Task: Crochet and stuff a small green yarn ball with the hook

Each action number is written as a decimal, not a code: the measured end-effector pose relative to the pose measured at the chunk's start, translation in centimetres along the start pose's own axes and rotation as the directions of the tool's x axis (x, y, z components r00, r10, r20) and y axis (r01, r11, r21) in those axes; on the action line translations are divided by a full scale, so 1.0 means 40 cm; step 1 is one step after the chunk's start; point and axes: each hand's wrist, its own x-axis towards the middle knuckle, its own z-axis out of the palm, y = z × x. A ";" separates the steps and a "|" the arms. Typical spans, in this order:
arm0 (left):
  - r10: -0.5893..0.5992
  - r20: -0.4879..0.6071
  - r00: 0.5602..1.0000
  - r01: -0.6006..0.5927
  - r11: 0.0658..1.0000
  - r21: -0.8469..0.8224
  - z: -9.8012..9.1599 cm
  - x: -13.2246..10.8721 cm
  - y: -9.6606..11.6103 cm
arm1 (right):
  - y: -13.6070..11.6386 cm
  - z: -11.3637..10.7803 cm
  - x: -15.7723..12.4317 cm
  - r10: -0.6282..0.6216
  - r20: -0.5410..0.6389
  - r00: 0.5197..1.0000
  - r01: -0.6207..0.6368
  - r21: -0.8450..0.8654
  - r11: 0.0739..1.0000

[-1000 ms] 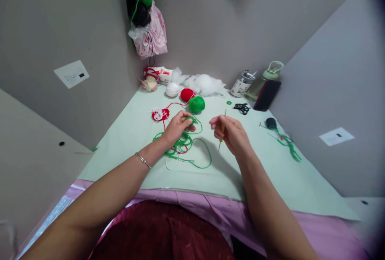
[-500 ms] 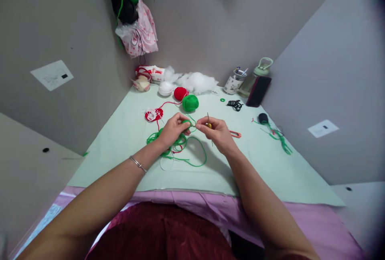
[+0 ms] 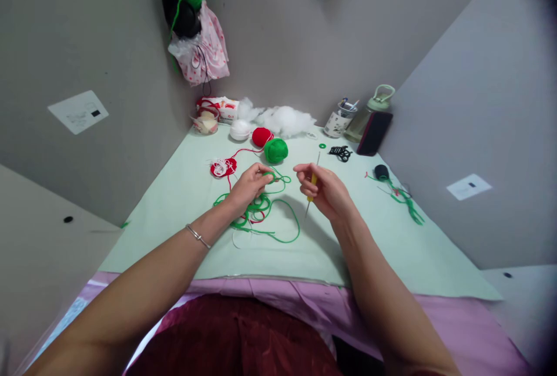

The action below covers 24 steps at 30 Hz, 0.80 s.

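Observation:
My left hand [image 3: 253, 184] pinches green yarn [image 3: 284, 179], and a small loop of it sticks out to the right of the fingertips. A crochet hook [image 3: 312, 186] with a yellow grip rests in my right hand [image 3: 327, 189], its metal shaft pointing up and away. Thumb and forefinger of that hand are apart from the yarn, while the other fingers curl round the grip. Under my left hand lies a loose tangle of green yarn [image 3: 256, 208] with some red strands. Just beyond sits a green yarn ball [image 3: 275, 150].
Red [image 3: 261, 137] and white [image 3: 239, 129] yarn balls stand behind, near white stuffing [image 3: 287, 119]. A red-and-white crocheted piece [image 3: 223, 166] lies left. At the right are a black claw clip [image 3: 340, 153], a pen cup [image 3: 340, 119], a bottle [image 3: 365, 114], a phone [image 3: 375, 133] and a black spool [image 3: 381, 173].
My right hand has drawn away to the right from my left fingertips, taking the crochet hook along. The green loop now stands free beside my left hand, which has barely moved.

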 end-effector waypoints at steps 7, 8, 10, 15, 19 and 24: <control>0.073 -0.043 0.996 -0.071 0.996 0.047 0.003 -0.001 -0.003 | 0.010 -0.009 0.001 -0.030 -0.058 0.998 0.016 -0.223 0.975; 0.081 -0.042 0.996 -0.078 0.995 0.054 0.005 -0.001 -0.004 | 0.016 -0.003 0.000 -0.045 -0.058 0.997 0.026 -0.289 0.957; 0.089 -0.037 0.995 -0.086 0.994 0.063 0.006 -0.001 -0.006 | 0.028 0.010 -0.002 -0.086 -0.032 0.996 0.065 -0.415 0.908; 0.080 -0.029 0.996 -0.079 0.995 0.057 0.006 -0.001 -0.011 | 0.047 0.035 -0.013 -0.280 -0.013 0.960 0.220 -0.586 0.780; 0.081 -0.034 0.996 -0.081 0.997 0.007 0.004 0.001 -0.010 | 0.045 0.050 -0.035 -0.498 0.111 0.860 0.434 -0.671 0.601; 0.133 -0.053 0.990 -0.137 0.986 -0.091 0.015 -0.001 0.003 | 0.046 0.063 -0.032 -0.458 -0.147 0.877 0.303 -0.571 0.763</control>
